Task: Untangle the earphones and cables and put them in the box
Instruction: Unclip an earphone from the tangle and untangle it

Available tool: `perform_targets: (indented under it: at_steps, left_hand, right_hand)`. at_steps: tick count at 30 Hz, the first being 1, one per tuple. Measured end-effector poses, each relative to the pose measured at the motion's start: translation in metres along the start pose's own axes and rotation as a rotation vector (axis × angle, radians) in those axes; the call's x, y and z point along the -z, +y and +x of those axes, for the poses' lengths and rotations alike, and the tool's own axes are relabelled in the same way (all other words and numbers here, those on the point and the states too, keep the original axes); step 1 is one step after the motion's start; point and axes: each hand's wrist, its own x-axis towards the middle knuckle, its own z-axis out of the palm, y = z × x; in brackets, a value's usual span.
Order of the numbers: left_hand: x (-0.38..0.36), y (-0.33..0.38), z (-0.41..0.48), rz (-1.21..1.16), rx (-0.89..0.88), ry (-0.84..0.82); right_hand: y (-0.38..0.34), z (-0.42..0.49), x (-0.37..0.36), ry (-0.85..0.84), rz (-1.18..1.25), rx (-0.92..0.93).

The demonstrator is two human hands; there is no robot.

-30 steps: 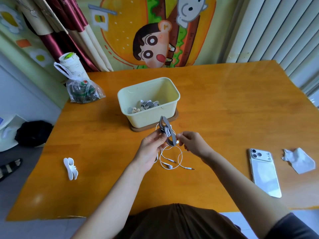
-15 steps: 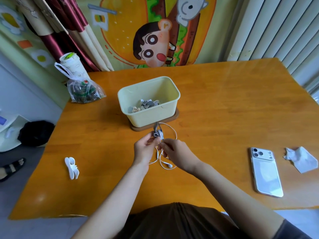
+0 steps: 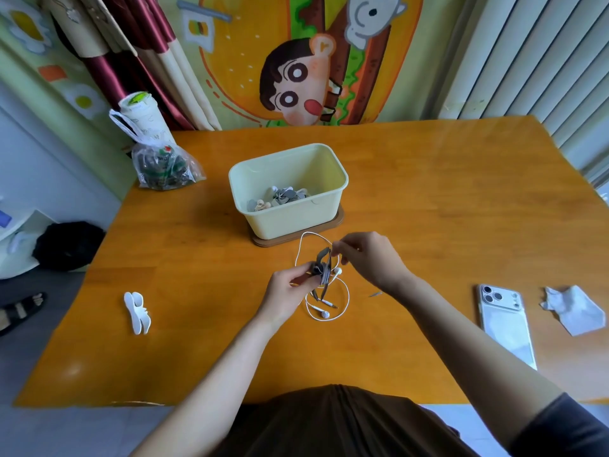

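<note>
Earphones (image 3: 337,271): white, thin cable, partly wound round grey cable winder (image 3: 321,267), held just above table (image 3: 428,209), near side of cream box (image 3: 290,219). Winder long axis near-to-far, far tip tilted right. One cable loop arcs far toward box; slack loop, earbud and jack plug lie on table on near side. Left hand (image 3: 290,288) pinches winder middle. Right hand (image 3: 369,258) pinches cable at winder's far tip.

Indistinct grey bits (image 3: 285,196) inside box (image 3: 290,222)

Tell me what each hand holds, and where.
Left hand grips the grey cable winder at its middle; right hand pinches the white earphone cable beside its top.
</note>
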Motion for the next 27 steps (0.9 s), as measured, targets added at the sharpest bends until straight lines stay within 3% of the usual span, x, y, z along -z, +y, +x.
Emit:
perform_targets:
  at_steps: [4, 11, 17, 21, 27]
  left_hand:
    - [0.003, 0.005, -0.003, -0.017, 0.021, -0.091]
    - [0.010, 0.016, -0.005, -0.095, 0.034, -0.223]
    - [0.006, 0.023, -0.005, -0.357, 0.060, -0.136]
    - [0.009, 0.026, 0.000, -0.551, 0.127, 0.007]
    - [0.006, 0.024, 0.005, -0.515, 0.188, 0.242]
  right_hand:
    - [0.005, 0.001, 0.001, 0.090, 0.053, 0.001]
    - [0.008, -0.006, -0.006, 0.083, 0.094, -0.001]
    - [0.009, -0.021, -0.022, -0.016, 0.346, -0.120]
    - [0.018, -0.031, -0.036, -0.096, 0.421, -0.194]
    - [0.009, -0.038, -0.046, -0.142, 0.312, -0.094]
